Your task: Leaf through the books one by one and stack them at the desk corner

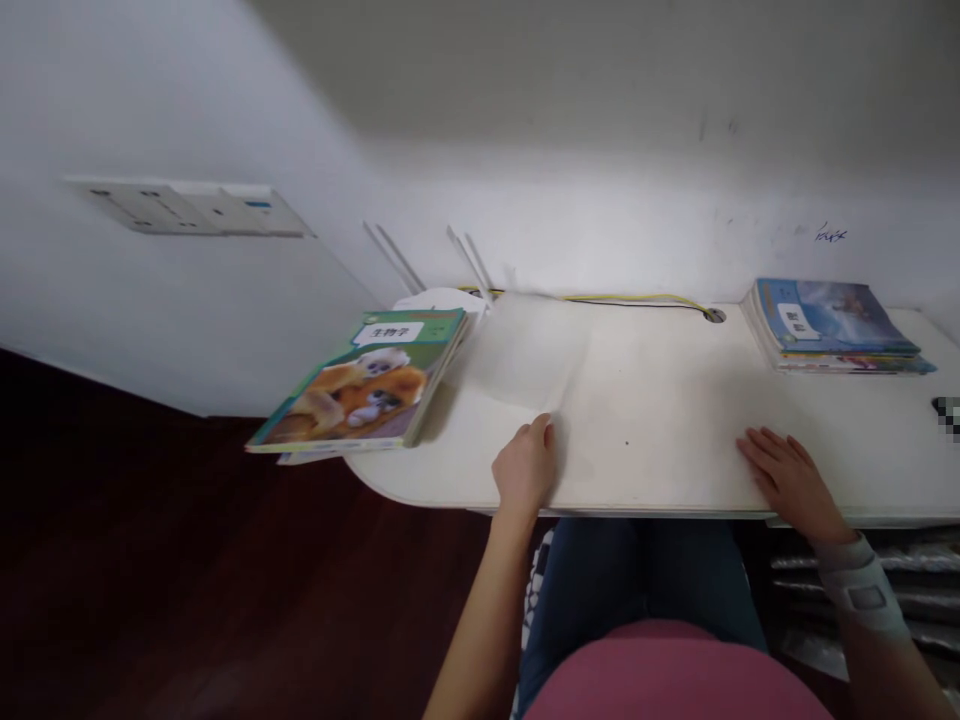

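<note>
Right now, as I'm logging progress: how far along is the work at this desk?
Done: a book stack sits far right. In hand: the left hand touches a blurred white sheet; the right hand rests flat on the desk. Left, probably: the green book overhanging the left end.

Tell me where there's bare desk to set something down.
Widest bare patch: the middle of the desk, between the left hand and right hand, back to the yellow cable. A smaller strip lies before the book stack. Crowded: the left end, where the monkey book overhangs beside the white sheet.
</note>
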The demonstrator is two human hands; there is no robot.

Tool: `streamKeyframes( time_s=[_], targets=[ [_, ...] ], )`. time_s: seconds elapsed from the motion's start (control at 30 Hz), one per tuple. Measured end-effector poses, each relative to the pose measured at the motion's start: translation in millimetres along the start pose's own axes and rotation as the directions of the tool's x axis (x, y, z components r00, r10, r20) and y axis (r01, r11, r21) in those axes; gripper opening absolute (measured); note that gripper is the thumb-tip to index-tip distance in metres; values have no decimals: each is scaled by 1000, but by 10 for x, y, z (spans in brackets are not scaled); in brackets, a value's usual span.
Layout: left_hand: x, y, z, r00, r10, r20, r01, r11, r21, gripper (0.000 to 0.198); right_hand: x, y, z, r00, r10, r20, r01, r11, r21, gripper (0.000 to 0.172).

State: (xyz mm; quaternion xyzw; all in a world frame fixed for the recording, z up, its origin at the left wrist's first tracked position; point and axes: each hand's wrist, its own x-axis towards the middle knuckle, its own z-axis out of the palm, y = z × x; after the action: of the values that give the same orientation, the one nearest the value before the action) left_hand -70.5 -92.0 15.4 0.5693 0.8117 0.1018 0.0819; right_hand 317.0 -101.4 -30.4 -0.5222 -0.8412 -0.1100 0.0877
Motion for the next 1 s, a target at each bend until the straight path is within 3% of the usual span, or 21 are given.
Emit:
streamKeyframes(
  time_s=[0.17,0.37,0.47,0.57,0.67,0.77,0.9,1.0],
  targets=[
    [26,-5,-15,1000,21,10,-22,998,56,39,-13,41,-45,1000,-15,20,14,999,36,48],
    [-8,12,25,999,47,16,-48,997,59,40,25,-18,-87,998,51,-47,-48,996,69,37],
    [54,-88,-69,992,109,-56,-108,994,30,41,29,35,-64,988,74,-132,-59,992,111,39],
    [222,-325,-318,965,163,-207,-150,986,78,42,4,150,7,942,183,-280,-120,967,225,42],
    [460,-644,-614,949,109,-296,-60,984,170,42,-24,226,99,898,305,-317,-201,926,321,47],
    [671,-923,-779,964,-23,-266,89,967,239,52,-37,225,148,909,349,-227,-263,904,336,51],
    [770,-1069,-720,975,-171,-139,206,932,297,63,-35,205,149,936,308,-169,-249,922,296,50],
    [696,-1043,-616,963,-184,-196,244,903,353,54,-40,227,169,938,302,-169,-247,926,287,49]
  ],
)
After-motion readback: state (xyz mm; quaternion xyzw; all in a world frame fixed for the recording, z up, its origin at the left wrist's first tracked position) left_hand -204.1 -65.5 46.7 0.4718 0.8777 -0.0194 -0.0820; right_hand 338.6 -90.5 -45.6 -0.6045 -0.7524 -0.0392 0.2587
